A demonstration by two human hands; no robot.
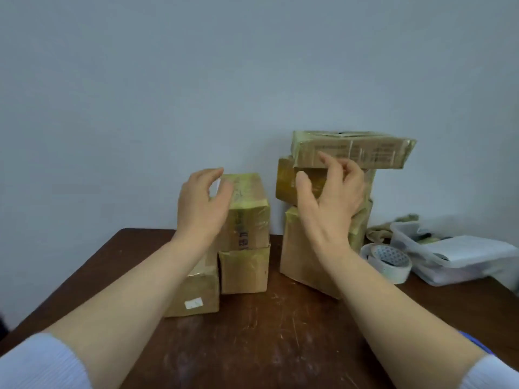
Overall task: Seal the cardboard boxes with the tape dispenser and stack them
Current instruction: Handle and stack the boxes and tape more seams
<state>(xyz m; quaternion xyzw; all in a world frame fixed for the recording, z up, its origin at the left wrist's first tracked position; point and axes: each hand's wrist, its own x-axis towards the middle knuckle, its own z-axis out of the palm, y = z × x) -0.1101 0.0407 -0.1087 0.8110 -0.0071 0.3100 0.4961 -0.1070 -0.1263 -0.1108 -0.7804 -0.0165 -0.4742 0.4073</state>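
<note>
Toward the far edge of the tabletop (252,338), two stacks of taped cardboard boxes stand side by side. The left hand (202,203), fingers relaxed and open, sits at the upper left box (248,209), probably to steady it; contact is unclear. The right hand (328,200), fingers spread and gripping nothing, reaches the flat top box (365,151), which overhangs askew and likely needs squaring. A tape roll (390,262) lies near the right edge.

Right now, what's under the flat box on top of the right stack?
A glossy tape-wrapped box sits under the flat box, resting on a larger box. The right hand hides most of its front.
</note>
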